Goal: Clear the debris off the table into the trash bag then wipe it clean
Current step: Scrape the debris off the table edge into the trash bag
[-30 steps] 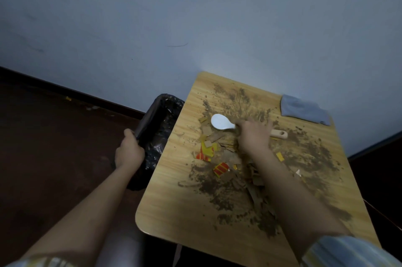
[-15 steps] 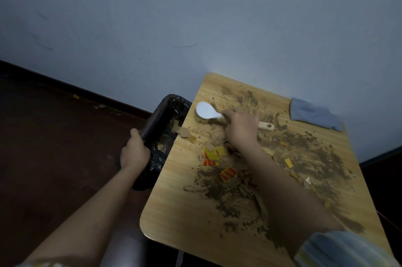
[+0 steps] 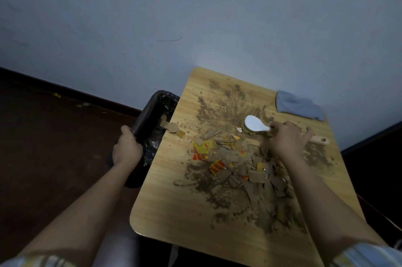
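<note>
Right hand (image 3: 287, 139) gripping brush (image 3: 255, 124), left hand (image 3: 127, 149) holding trash bag (image 3: 150, 114)

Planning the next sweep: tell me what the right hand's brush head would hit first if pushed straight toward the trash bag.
Probably the torn cardboard scrap just ahead of the brush that the right hand grips, then the loose scraps at the table's edge beside the trash bag. Depth is uncertain.

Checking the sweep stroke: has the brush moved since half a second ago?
Yes. The brush has gone back from the table's bin-side edge toward the blue cloth, away from the trash bag.
</note>
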A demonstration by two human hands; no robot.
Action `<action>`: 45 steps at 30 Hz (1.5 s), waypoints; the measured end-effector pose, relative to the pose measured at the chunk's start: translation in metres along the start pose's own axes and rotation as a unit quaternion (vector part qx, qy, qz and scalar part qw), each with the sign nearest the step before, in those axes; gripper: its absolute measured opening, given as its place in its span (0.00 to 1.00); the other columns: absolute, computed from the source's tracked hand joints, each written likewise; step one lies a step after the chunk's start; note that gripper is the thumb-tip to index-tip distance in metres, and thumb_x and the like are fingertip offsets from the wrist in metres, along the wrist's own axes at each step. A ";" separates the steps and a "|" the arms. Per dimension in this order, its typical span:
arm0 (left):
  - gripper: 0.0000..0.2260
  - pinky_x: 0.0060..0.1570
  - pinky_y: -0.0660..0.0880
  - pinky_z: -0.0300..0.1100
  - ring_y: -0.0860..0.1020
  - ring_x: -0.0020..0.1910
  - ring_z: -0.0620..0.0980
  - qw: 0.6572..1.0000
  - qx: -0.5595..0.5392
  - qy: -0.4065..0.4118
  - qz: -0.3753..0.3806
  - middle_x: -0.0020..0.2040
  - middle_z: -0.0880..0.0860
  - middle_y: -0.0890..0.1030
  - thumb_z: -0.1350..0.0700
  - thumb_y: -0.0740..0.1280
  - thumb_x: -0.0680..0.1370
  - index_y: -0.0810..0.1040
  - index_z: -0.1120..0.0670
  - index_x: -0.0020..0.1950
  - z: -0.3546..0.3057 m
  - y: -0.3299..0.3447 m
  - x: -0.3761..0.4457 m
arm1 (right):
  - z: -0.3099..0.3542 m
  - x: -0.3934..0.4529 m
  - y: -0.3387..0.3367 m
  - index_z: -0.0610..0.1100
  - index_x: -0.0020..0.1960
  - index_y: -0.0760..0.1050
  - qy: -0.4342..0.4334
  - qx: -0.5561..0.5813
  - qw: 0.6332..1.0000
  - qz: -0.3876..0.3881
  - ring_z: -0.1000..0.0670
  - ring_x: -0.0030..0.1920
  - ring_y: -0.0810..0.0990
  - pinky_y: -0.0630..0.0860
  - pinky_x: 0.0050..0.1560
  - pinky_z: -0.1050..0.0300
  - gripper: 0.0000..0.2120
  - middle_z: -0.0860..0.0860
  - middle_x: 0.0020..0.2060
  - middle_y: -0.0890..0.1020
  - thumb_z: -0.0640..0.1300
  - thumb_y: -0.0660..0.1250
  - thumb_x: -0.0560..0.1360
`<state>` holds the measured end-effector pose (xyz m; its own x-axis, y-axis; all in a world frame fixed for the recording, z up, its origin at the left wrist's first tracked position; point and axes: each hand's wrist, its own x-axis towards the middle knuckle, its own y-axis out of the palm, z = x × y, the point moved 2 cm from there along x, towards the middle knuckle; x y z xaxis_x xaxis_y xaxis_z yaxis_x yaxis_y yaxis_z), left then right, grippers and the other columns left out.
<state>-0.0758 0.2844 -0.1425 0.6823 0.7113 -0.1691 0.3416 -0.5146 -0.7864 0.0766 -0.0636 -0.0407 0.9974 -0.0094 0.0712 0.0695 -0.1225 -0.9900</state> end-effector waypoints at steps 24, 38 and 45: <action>0.10 0.42 0.66 0.48 0.77 0.49 0.65 1.000 -0.005 -0.003 -0.027 0.52 0.62 0.78 0.67 0.59 0.76 0.63 0.56 0.54 0.009 -0.012 -0.001 | 0.174 -0.026 -0.012 0.53 0.59 0.77 -0.224 0.107 0.968 -0.025 0.46 0.59 0.73 0.44 0.71 0.37 0.17 0.51 0.52 0.77 0.36 0.62 0.75; 0.11 0.43 0.67 0.49 0.76 0.50 0.66 1.000 -0.008 0.010 -0.018 0.53 0.62 0.78 0.66 0.60 0.76 0.65 0.58 0.56 0.010 -0.012 -0.004 | 0.069 -0.014 -0.034 0.59 0.60 0.77 -0.193 0.004 0.981 -0.006 0.49 0.60 0.75 0.47 0.70 0.39 0.14 0.53 0.52 0.77 0.50 0.67 0.75; 0.11 0.42 0.68 0.49 0.77 0.51 0.66 1.000 -0.011 -0.002 -0.005 0.54 0.62 0.77 0.65 0.60 0.76 0.64 0.57 0.56 0.008 -0.014 -0.010 | 0.081 -0.031 -0.026 0.57 0.59 0.78 -0.197 0.008 0.980 0.016 0.48 0.60 0.74 0.47 0.71 0.37 0.16 0.53 0.53 0.78 0.43 0.64 0.75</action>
<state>-0.0922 0.2881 -0.1347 0.6766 0.7180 -0.1633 0.3624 -0.5177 -0.7750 0.0451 0.0205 -0.0270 0.9287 0.3706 -0.0103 0.0344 -0.1139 -0.9929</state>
